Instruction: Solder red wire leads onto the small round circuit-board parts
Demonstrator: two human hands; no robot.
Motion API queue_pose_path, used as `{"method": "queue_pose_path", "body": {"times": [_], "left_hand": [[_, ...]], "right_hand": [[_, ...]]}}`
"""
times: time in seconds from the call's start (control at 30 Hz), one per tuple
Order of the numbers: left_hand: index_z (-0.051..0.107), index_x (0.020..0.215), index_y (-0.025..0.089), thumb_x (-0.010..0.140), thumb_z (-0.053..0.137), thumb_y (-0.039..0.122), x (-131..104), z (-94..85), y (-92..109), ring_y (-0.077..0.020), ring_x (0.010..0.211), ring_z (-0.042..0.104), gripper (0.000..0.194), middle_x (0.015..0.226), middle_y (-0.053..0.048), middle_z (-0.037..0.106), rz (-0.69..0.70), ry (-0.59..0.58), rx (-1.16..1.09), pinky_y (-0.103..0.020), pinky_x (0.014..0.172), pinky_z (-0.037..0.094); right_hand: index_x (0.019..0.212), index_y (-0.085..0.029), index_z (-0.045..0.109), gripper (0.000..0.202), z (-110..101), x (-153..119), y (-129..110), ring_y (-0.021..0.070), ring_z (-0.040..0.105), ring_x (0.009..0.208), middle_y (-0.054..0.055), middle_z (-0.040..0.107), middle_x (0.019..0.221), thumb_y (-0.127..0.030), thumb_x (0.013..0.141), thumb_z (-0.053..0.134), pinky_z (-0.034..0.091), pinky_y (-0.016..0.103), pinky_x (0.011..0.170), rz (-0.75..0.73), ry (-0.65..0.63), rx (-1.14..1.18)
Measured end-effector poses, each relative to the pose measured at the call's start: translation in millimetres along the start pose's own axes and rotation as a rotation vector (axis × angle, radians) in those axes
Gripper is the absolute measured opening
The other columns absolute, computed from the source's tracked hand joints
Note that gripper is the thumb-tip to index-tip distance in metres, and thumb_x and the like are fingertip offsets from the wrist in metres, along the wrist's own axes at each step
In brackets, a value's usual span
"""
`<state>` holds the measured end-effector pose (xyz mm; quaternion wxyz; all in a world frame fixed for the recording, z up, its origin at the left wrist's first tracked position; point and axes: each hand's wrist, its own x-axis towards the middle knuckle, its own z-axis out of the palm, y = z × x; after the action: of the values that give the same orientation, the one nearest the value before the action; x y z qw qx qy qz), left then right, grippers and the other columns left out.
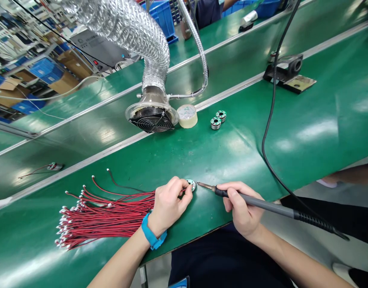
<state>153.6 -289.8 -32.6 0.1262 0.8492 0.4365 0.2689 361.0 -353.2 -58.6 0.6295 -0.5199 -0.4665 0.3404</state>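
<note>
My right hand (243,206) is wrapped round the grey handle of a soldering iron (262,203). The iron's tip points left, just short of a small round motor (191,185) with a green and white circuit board on top. At the motor's left edge, my left hand (173,202) is closed in a pinch, with a bit of red wire showing at the fingertips. What lies under the palm is hidden. A large bundle of red and black wires (112,218) with white connectors spreads out left of this hand on the green bench.
A fume extractor fan (152,118) hangs over the bench from a silver duct (157,52). Behind the work are a tape roll (187,116) and two round motors (215,123). A soldering iron stand (289,72) is at the back right. The iron's black cord (269,120) crosses the bench.
</note>
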Motion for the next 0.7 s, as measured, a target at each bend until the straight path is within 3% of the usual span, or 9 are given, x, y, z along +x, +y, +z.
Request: {"method": "queue_pose_path", "body": {"times": [0.37, 0.47, 0.5, 0.6, 0.7], "left_hand": [[0.058, 0.078, 0.02, 0.099, 0.059, 0.021, 4, 1.0, 2, -0.0097, 0.058, 0.05, 0.022, 0.069, 0.002, 0.057, -0.124, -0.011, -0.101, -0.023, 0.058, 0.039], [0.062, 0.091, 0.021, 0.099, 0.061, 0.025, 3, -1.5, 2, -0.0118, 0.061, 0.058, 0.009, 0.075, 0.001, 0.064, -0.125, -0.036, -0.063, -0.024, 0.061, 0.043], [0.064, 0.102, 0.021, 0.098, 0.065, 0.03, 3, -3.4, 2, -0.0136, 0.064, 0.062, 0.009, 0.08, 0.0, 0.068, -0.112, -0.065, -0.027, -0.025, 0.062, 0.045], [0.062, 0.121, 0.022, 0.091, 0.077, 0.042, 8, -14.2, 3, -0.0199, 0.075, 0.071, 0.039, 0.096, -0.004, 0.075, -0.033, -0.211, 0.115, -0.03, 0.067, 0.05], [0.066, 0.11, 0.023, 0.093, 0.077, 0.04, 19, -36.3, -1, -0.0225, 0.076, 0.073, 0.027, 0.093, -0.004, 0.075, 0.029, -0.347, 0.25, -0.031, 0.065, 0.049]], "right_hand": [[0.099, -0.02, 0.078, 0.024, 0, -1, 3, 0.0121, 0.055, 0.048, -0.004, 0.055, 0.054, -0.027, 0.103, 0.056, 0.044, 0.025, 0.05, -0.012, 0.004, 0.026], [0.1, -0.019, 0.077, 0.024, 1, -4, 4, 0.0114, 0.052, 0.045, -0.004, 0.054, 0.054, -0.026, 0.104, 0.054, 0.043, 0.025, 0.048, -0.009, 0.01, 0.058], [0.101, -0.019, 0.077, 0.025, 0, -4, 4, 0.0116, 0.052, 0.045, -0.004, 0.054, 0.054, -0.027, 0.105, 0.053, 0.043, 0.025, 0.046, -0.008, 0.014, 0.063], [0.106, -0.018, 0.076, 0.025, -3, 8, 4, 0.0118, 0.054, 0.045, -0.003, 0.058, 0.057, -0.029, 0.106, 0.054, 0.046, 0.024, 0.044, -0.03, 0.022, 0.029], [0.116, -0.019, 0.076, 0.025, -11, 43, 0, 0.0109, 0.058, 0.048, 0.0, 0.067, 0.068, -0.032, 0.106, 0.056, 0.052, 0.024, 0.049, -0.102, 0.041, -0.068]]}}
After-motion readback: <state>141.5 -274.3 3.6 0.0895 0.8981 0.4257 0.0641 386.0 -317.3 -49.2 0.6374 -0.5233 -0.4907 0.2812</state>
